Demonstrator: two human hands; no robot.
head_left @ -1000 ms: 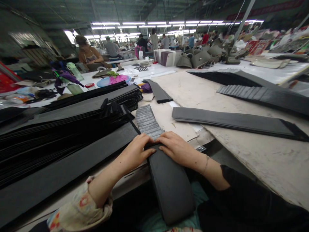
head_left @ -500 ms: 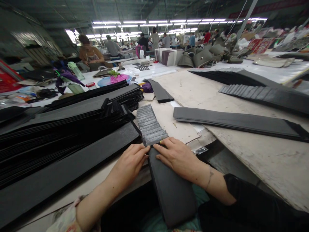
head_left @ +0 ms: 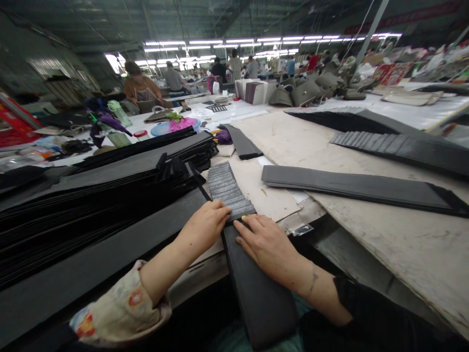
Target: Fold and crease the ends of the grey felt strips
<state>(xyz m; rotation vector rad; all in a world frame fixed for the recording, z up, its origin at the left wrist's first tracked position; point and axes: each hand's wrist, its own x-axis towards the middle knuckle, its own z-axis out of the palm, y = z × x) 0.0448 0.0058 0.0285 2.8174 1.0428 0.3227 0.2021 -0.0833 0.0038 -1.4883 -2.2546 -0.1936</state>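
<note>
Grey strip stack [head_left: 262, 293]: lies over the worktop's [head_left: 269, 195] near edge, far end fanned.
Left grip [head_left: 207, 222]: fingers bunched at its edge; whether pinching, I can't tell.
Right grip [head_left: 269, 250]: fingers spread across it.

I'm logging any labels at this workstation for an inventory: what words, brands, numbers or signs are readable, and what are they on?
None can be read.
Red banner, upper right: too dim and blurred to read any lettering.
Red patterned item at the right: too blurred to tell whether it bears words.
Small shiny packet at the table edge: its marks are too small to read.
Nearest dark stack: no lettering shows.
</note>
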